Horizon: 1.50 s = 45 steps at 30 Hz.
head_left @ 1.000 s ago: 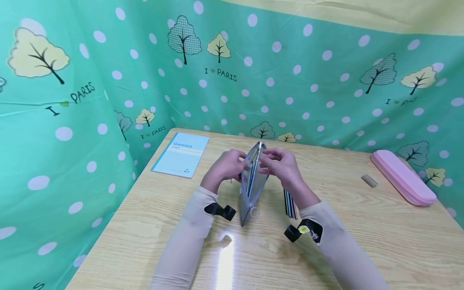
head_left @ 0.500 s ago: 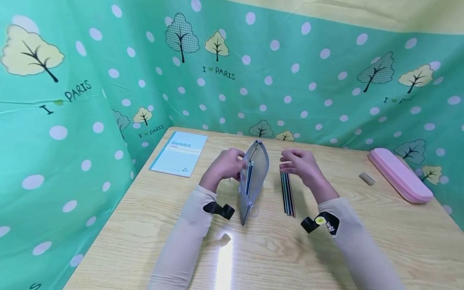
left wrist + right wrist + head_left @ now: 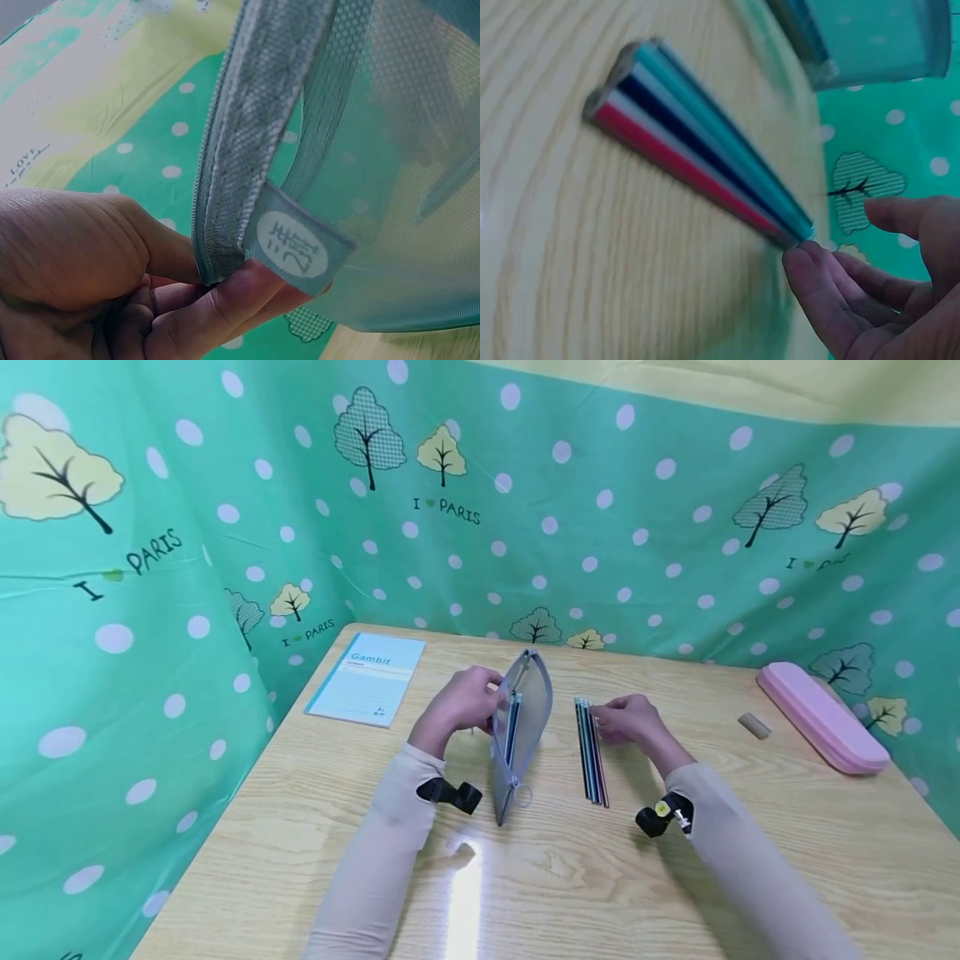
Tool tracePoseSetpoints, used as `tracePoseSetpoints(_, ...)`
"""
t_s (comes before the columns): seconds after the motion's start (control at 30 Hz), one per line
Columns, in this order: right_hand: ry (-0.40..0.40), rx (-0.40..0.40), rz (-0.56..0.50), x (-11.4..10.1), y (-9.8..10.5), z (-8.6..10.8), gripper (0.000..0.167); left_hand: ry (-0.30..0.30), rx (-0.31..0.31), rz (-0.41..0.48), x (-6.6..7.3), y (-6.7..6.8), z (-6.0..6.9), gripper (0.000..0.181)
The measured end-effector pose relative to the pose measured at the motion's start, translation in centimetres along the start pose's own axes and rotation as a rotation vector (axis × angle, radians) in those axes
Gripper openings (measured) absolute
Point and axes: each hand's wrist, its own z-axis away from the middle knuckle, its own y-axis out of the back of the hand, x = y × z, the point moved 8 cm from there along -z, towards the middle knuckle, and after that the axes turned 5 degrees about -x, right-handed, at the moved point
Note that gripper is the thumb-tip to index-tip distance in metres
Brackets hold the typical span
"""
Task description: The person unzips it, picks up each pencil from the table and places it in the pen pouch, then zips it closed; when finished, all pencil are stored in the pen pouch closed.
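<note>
Gaping translucent pouch (image 3: 535,714), slender pencils (image 3: 591,753)

"Gambit" on notebook (image 3: 365,681), "PARIS" and "LOVE" on cloth (image 3: 517,556), characters on pouch tag (image 3: 294,244)

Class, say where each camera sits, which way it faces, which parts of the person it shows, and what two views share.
Head: worn on the head, facing forward and down across a light wood-grain tabletop; shows the left hand, right hand and beige sleeves.
Left wrist: worn there, facing the translucent grey zip pouch; shows the left hand pinching it.
Right wrist: worn there, facing the slim red, navy and teal pencils; shows the right hand at their far end.
Head and right wrist share the pencils and pouch.
</note>
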Motion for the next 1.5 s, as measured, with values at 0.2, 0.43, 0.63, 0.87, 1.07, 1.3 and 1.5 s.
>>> tracePoseSetpoints(0.2,-0.032,0.001,0.072,1.0,0.1,-0.8,0.049,0.0,-0.003,0.002,0.0,0.1,0.0,0.035)
tracePoseSetpoints(0.43,-0.013,0.03,0.114,1.2,0.0,-1.4,0.034,0.002,0.001,0.005,0.0,0.1,0.0,0.034)
tracePoseSetpoints(0.63,0.022,0.037,0.16,1.2,0.0,-2.0,0.024,0.006,-0.002,0.008,0.0,0.0,0.0,0.035)
tracePoseSetpoints(0.87,0.056,0.065,0.211,1.0,0.0,-2.1,0.022,0.002,0.002,0.009,-0.1,0.0,-0.1,0.037)
tracePoseSetpoints(1.07,0.119,0.111,0.357,0.5,-0.1,-1.9,0.018,0.009,0.008,0.005,-0.1,0.0,0.0,0.035)
tracePoseSetpoints(1.3,0.121,0.126,0.349,0.7,0.0,-2.0,0.017,0.015,0.006,0.005,-0.1,0.0,0.1,0.035)
tracePoseSetpoints(1.5,0.087,0.087,0.212,1.5,0.2,-2.2,0.027,0.011,0.007,0.006,-0.1,0.0,0.1,0.035)
